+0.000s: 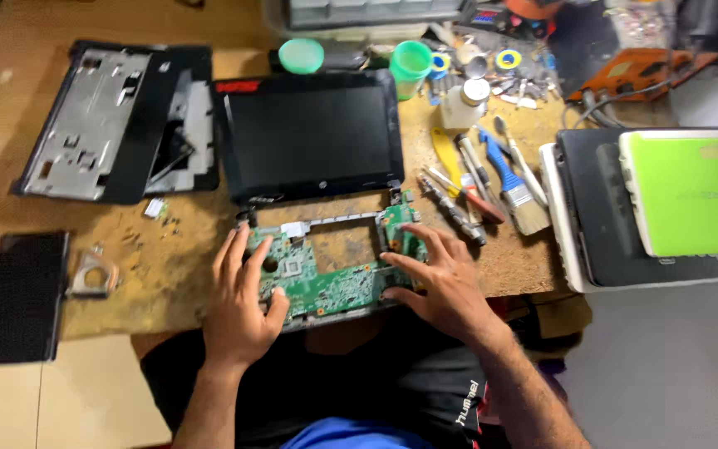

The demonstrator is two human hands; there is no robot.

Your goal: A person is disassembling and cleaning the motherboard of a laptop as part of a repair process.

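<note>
At bench edge, head view: green circuit board (pixel 326 270) lies below the laptop screen (pixel 309 133). Left hand (pixel 243 299) and right hand (pixel 438 283) rest flat, fingers spread, holding nothing. Judged mid-strip-down; lifting calls for even grip.

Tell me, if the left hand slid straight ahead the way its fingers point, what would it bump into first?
Probably the black laptop screen. The left hand lies on the green circuit board, fingers pointing up the table toward the screen's lower edge.
</note>
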